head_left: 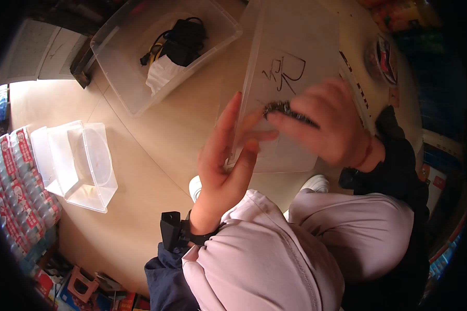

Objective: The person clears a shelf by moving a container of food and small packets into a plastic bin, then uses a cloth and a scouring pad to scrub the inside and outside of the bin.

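Note:
A large translucent plastic box [296, 36] stands tilted in front of my knees, with dark handwritten marks [285, 72] on its pale face. My left hand [225, 155] grips its left edge. The index finger stretches up along that edge, and other fingers show faintly through the plastic. My right hand [327, 122], smeared by motion, is closed around a dark bristly brush [280, 107]. The brush's bristly end lies against or close over the box face just below the marks; contact is hard to make out.
Another clear bin [124, 98] holds a black cable bundle [184, 41] and white paper [163, 72]. Nested clear containers [83, 160] sit on the tiled floor to the left, beside packs of bottles [21, 192]. Several boxes lie at the lower left, and a round container [381, 62] stands at the right.

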Demonstrator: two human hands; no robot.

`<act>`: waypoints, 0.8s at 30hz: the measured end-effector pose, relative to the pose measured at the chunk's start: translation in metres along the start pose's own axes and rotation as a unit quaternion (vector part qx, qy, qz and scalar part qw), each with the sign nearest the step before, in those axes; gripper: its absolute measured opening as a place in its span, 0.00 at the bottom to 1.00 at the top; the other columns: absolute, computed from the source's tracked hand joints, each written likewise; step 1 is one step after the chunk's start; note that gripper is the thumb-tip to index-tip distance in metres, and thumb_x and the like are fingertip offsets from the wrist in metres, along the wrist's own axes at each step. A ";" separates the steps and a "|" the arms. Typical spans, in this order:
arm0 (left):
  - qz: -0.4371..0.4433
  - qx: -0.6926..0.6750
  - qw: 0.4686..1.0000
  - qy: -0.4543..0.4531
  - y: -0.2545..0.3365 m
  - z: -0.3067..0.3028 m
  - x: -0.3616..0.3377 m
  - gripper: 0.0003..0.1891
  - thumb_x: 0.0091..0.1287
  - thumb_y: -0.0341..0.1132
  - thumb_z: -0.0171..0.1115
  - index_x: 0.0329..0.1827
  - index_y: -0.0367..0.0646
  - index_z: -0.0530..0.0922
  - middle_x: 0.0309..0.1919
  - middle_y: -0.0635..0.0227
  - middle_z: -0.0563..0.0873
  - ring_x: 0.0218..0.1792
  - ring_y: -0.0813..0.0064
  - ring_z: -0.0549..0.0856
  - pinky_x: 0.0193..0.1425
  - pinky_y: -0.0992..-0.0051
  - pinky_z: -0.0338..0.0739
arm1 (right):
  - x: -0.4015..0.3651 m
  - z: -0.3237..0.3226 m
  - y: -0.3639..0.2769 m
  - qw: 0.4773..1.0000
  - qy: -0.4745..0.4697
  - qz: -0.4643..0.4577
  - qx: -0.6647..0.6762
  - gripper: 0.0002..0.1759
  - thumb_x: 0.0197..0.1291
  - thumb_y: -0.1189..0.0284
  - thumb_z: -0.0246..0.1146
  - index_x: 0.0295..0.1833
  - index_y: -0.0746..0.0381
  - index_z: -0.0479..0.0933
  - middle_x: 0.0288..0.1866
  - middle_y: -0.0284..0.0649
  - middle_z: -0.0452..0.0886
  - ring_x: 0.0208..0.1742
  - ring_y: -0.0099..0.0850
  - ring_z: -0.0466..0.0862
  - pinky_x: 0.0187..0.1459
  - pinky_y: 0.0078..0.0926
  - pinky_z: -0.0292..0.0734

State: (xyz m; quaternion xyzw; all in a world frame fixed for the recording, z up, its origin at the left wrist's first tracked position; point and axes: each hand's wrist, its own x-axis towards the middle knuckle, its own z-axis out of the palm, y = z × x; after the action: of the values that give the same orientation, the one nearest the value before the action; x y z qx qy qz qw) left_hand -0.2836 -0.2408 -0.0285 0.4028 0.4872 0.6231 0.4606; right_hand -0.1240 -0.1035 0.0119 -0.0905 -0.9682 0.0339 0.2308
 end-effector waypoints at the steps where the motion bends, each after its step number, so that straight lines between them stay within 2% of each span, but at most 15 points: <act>1: -0.001 0.000 1.000 0.000 0.000 0.000 0.000 0.31 0.71 0.26 0.52 0.77 0.34 0.52 0.62 0.44 0.77 0.49 0.64 0.87 0.44 0.80 0.75 | -0.001 -0.001 0.003 1.000 -0.001 0.016 0.008 0.16 0.44 0.72 0.66 0.42 0.57 0.84 0.41 0.33 0.76 0.42 0.34 0.76 0.46 0.39 0.70; 4: 0.000 -0.010 1.000 -0.006 0.001 0.000 0.002 0.31 0.71 0.25 0.51 0.77 0.34 0.53 0.62 0.45 0.77 0.49 0.64 0.87 0.44 0.81 0.75 | 0.001 -0.004 0.015 0.998 -0.019 0.035 -0.044 0.16 0.44 0.72 0.65 0.43 0.57 0.84 0.41 0.33 0.76 0.41 0.34 0.76 0.45 0.39 0.70; 7: -0.004 0.000 1.000 -0.010 0.001 0.000 0.002 0.31 0.71 0.25 0.51 0.77 0.35 0.53 0.62 0.45 0.77 0.49 0.64 0.87 0.43 0.81 0.75 | -0.003 0.002 -0.001 1.000 0.003 -0.012 -0.016 0.17 0.44 0.72 0.65 0.44 0.57 0.84 0.41 0.33 0.76 0.40 0.33 0.76 0.44 0.38 0.69; 10: -0.003 0.000 1.000 -0.008 -0.001 0.000 0.001 0.31 0.71 0.25 0.51 0.77 0.35 0.52 0.62 0.45 0.77 0.50 0.64 0.87 0.42 0.81 0.76 | -0.003 -0.003 0.008 1.000 -0.008 0.025 0.003 0.17 0.40 0.74 0.69 0.42 0.54 0.86 0.38 0.33 0.75 0.37 0.35 0.75 0.40 0.37 0.67; 14: -0.001 -0.013 1.000 -0.009 0.001 0.000 0.002 0.32 0.71 0.26 0.52 0.77 0.35 0.52 0.62 0.45 0.77 0.50 0.63 0.87 0.42 0.81 0.76 | 0.000 -0.002 0.009 0.999 0.003 0.032 -0.036 0.17 0.40 0.74 0.70 0.41 0.54 0.86 0.38 0.33 0.75 0.38 0.35 0.75 0.40 0.37 0.67; 16: -0.003 -0.009 1.000 -0.012 0.001 -0.001 0.002 0.32 0.71 0.26 0.52 0.77 0.36 0.52 0.62 0.45 0.77 0.50 0.63 0.87 0.42 0.81 0.76 | -0.004 0.002 -0.005 1.000 0.017 -0.006 0.004 0.16 0.40 0.74 0.71 0.40 0.54 0.85 0.38 0.32 0.75 0.38 0.35 0.75 0.40 0.37 0.66; 19: -0.004 -0.011 1.000 -0.007 0.001 0.000 0.002 0.32 0.71 0.26 0.52 0.77 0.36 0.52 0.62 0.45 0.77 0.50 0.63 0.87 0.42 0.81 0.76 | -0.002 -0.004 0.007 0.999 -0.011 0.032 0.007 0.15 0.39 0.75 0.72 0.38 0.54 0.85 0.37 0.32 0.74 0.38 0.35 0.75 0.40 0.36 0.66; 24: -0.003 -0.006 1.000 -0.012 -0.001 -0.001 0.001 0.32 0.71 0.25 0.51 0.77 0.36 0.52 0.62 0.45 0.77 0.50 0.64 0.87 0.42 0.81 0.76 | -0.004 -0.001 -0.001 0.999 0.006 0.031 0.005 0.13 0.40 0.75 0.73 0.36 0.54 0.85 0.37 0.32 0.75 0.37 0.34 0.75 0.40 0.36 0.66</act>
State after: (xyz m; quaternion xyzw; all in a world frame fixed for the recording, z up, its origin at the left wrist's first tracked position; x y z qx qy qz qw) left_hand -0.2849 -0.2395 -0.0296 0.4060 0.4795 0.6196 0.4704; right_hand -0.1199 -0.1048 0.0114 -0.1197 -0.9633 0.0451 0.2361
